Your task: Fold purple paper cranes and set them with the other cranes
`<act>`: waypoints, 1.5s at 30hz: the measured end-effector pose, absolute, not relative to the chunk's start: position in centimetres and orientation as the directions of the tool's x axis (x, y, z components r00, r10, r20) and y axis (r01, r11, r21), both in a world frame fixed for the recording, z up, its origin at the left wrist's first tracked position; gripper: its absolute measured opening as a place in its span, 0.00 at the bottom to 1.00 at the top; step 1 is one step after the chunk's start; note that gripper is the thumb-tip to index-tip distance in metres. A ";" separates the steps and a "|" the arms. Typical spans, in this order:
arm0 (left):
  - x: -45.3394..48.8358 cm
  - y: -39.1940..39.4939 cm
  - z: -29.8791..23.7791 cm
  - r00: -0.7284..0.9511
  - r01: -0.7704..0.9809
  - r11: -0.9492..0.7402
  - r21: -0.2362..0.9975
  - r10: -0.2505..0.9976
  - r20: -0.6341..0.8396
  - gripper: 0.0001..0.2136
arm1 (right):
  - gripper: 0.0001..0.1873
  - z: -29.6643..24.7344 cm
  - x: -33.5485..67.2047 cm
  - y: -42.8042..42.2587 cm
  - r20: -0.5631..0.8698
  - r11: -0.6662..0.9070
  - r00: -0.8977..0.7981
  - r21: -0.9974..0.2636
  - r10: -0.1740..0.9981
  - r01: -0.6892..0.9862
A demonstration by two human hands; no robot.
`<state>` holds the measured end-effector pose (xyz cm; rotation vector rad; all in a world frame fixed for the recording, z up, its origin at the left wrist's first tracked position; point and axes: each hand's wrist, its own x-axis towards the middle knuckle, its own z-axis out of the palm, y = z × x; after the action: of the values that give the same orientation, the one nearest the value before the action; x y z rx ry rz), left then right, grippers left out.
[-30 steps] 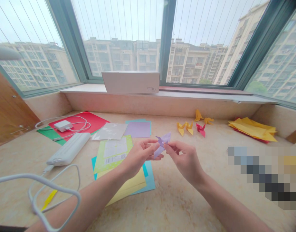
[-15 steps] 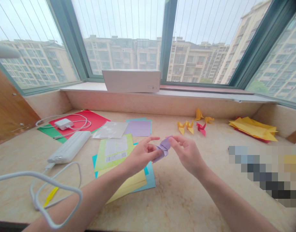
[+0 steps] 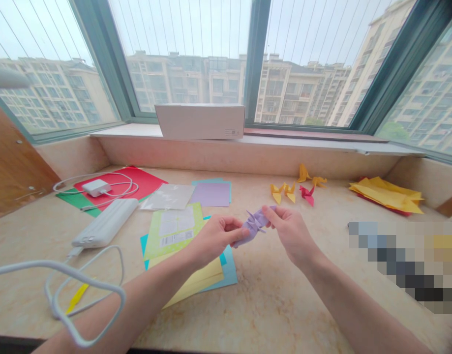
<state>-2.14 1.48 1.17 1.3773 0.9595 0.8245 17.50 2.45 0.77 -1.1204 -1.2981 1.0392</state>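
Observation:
Between my hands, above the stone-patterned counter, is a purple paper crane [image 3: 254, 223] with its two wings stretched apart and thin points standing up at its middle. My left hand [image 3: 222, 236] pinches the wing at the left between thumb and fingers. The opposite wing is gripped by my right hand [image 3: 286, 223], thumb on top. Beyond my right hand stand several folded yellow cranes [image 3: 283, 192] and a red crane [image 3: 307, 195]. Below my left forearm lie pale yellow sheets [image 3: 199, 282] and a green paper packet [image 3: 176, 231].
A white power strip [image 3: 105, 223] and a looping white cable [image 3: 59, 268] occupy the left side. Purple paper [image 3: 211, 194] and red paper [image 3: 137, 179] lie farther back. Yellow sheets [image 3: 388, 195] are stacked at the right. A white box [image 3: 199, 122] stands on the windowsill.
The crane's wings are now spread wider, with its points visible at the middle. My right hand has moved slightly right and has closed on the right wing; my left fingers have curled in.

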 end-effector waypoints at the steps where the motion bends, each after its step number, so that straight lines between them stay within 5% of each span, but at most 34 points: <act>1: -2.1 1.5 1.2 0.399 0.060 0.047 0.997 0.914 -0.067 0.13 | 0.20 0.7 17.5 2.5 0.166 0.165 0.028 -0.986 0.986 0.025; 13: -1.9 1.4 1.6 0.395 -0.007 0.032 0.999 0.918 -0.026 0.13 | 0.20 0.6 17.3 2.6 0.082 0.081 0.001 -0.981 0.997 -0.175; 45: -1.7 0.9 1.7 0.471 -0.061 -0.001 0.998 0.882 0.030 0.10 | 0.15 1.5 17.2 2.3 -0.017 -0.014 0.006 -0.921 1.000 -0.388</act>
<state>-1.69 0.87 1.75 1.3708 0.7932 0.8795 17.23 2.29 1.51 -0.9258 -0.8969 1.3768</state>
